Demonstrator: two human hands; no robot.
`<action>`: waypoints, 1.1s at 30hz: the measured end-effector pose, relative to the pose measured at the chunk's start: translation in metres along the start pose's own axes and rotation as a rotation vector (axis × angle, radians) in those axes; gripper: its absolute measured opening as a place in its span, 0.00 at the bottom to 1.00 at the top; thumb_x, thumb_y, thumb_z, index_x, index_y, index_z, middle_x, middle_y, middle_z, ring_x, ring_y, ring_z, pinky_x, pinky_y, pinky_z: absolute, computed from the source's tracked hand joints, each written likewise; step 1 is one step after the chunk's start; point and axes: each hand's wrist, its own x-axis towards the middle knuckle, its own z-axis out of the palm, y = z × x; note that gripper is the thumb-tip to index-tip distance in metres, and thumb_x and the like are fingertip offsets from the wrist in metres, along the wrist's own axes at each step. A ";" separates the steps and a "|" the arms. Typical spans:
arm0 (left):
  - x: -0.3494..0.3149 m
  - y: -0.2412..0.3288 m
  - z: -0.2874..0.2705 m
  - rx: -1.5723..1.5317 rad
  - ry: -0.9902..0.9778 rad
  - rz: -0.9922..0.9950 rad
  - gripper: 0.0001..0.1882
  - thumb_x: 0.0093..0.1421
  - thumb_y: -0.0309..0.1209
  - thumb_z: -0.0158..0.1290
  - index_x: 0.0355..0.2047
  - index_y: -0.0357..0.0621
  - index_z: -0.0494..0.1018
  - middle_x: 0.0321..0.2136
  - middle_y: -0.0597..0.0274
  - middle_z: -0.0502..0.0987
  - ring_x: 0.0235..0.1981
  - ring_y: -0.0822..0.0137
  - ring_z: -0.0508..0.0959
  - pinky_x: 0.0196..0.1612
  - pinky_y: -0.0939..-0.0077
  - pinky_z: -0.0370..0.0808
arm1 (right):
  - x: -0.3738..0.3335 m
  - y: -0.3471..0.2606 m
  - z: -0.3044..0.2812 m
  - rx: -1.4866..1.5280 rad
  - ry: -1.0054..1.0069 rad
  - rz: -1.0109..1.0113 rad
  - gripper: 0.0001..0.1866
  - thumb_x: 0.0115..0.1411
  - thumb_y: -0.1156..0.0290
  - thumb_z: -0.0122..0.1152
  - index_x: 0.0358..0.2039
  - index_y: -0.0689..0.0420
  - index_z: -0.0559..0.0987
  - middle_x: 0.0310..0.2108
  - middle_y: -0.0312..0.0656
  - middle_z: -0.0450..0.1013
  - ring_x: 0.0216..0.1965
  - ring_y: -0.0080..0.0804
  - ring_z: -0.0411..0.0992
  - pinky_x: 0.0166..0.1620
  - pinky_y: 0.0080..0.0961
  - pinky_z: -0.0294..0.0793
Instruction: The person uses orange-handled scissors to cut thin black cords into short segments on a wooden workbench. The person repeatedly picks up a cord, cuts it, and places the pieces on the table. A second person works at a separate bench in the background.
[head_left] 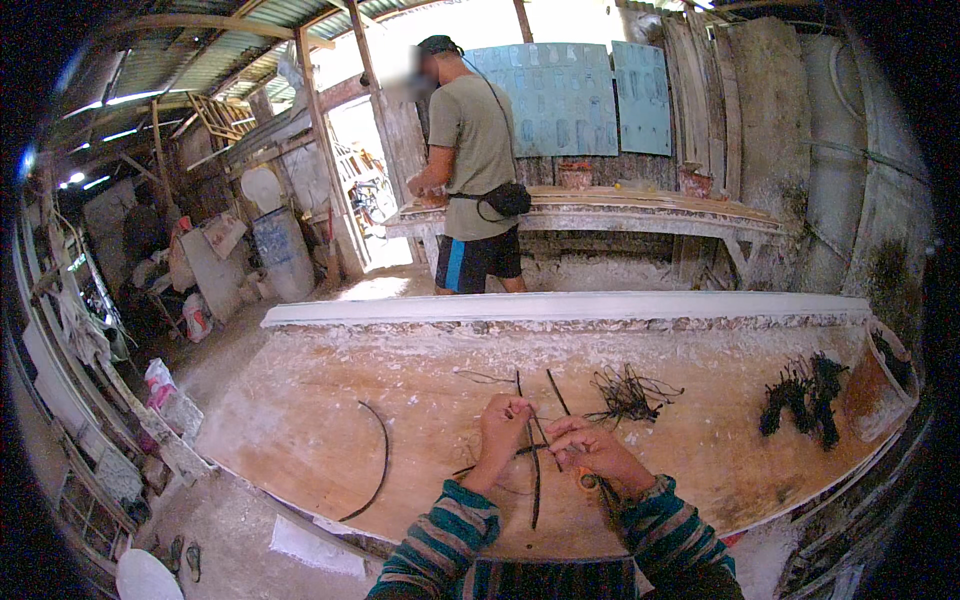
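Observation:
My left hand point(505, 425) and my right hand point(600, 455) come close together over the wooden tabletop. Both are closed, fingertips pinching at a thin dark strand between them, just above where dark slender rods point(535, 490) cross. A small orange, ring-like piece point(587, 481) shows under my right palm; its kind is unclear. Beyond my fingers another straight dark rod point(557, 390) sticks out. To the left lies a curved dark rod point(384, 455) by itself. A loose tangle of thin black strands point(632, 395) rests past my right hand.
Black knotted bundles point(805, 395) lie at the right, beside a whitish-crusted bucket point(880, 390). A white raised ledge point(570, 308) borders the table's far side. Behind it a person point(475, 150) stands at a long bench point(640, 207). A pink-and-white bag point(160, 385) sits off the left edge.

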 end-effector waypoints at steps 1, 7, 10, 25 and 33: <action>0.000 0.001 0.001 -0.005 -0.025 0.011 0.04 0.48 0.22 0.55 0.26 0.39 0.73 0.21 0.67 0.71 0.23 0.76 0.69 0.26 0.83 0.65 | 0.000 0.002 -0.001 -0.041 0.007 -0.038 0.05 0.49 0.74 0.62 0.27 0.61 0.78 0.41 0.41 0.67 0.45 0.29 0.64 0.45 0.26 0.66; -0.004 0.028 -0.003 -0.134 -0.261 -0.209 0.02 0.50 0.22 0.54 0.26 0.40 0.72 0.21 0.69 0.71 0.25 0.78 0.69 0.28 0.84 0.67 | 0.001 -0.004 -0.004 -0.085 0.057 0.007 0.03 0.50 0.77 0.62 0.25 0.61 0.76 0.29 0.36 0.72 0.34 0.24 0.69 0.36 0.19 0.68; -0.006 0.022 -0.002 -0.098 -0.441 -0.160 0.03 0.51 0.23 0.54 0.25 0.40 0.70 0.21 0.70 0.70 0.26 0.79 0.69 0.30 0.84 0.67 | -0.001 -0.002 -0.002 -0.041 0.207 0.090 0.04 0.49 0.79 0.62 0.24 0.59 0.74 0.25 0.35 0.71 0.30 0.21 0.69 0.34 0.18 0.68; -0.032 0.016 0.016 -0.382 -0.832 -0.179 0.08 0.53 0.30 0.56 0.25 0.43 0.67 0.21 0.74 0.64 0.23 0.81 0.63 0.25 0.84 0.62 | 0.009 0.030 -0.016 -0.475 0.903 -0.167 0.09 0.47 0.83 0.57 0.28 0.56 0.75 0.26 0.37 0.63 0.35 0.28 0.65 0.37 0.21 0.65; -0.011 0.010 0.007 -0.099 -0.248 -0.161 0.06 0.52 0.26 0.54 0.25 0.42 0.67 0.19 0.73 0.65 0.20 0.81 0.62 0.22 0.84 0.61 | 0.008 0.028 -0.015 -0.397 0.774 -0.200 0.06 0.44 0.79 0.63 0.25 0.57 0.78 0.32 0.38 0.64 0.40 0.32 0.63 0.42 0.26 0.65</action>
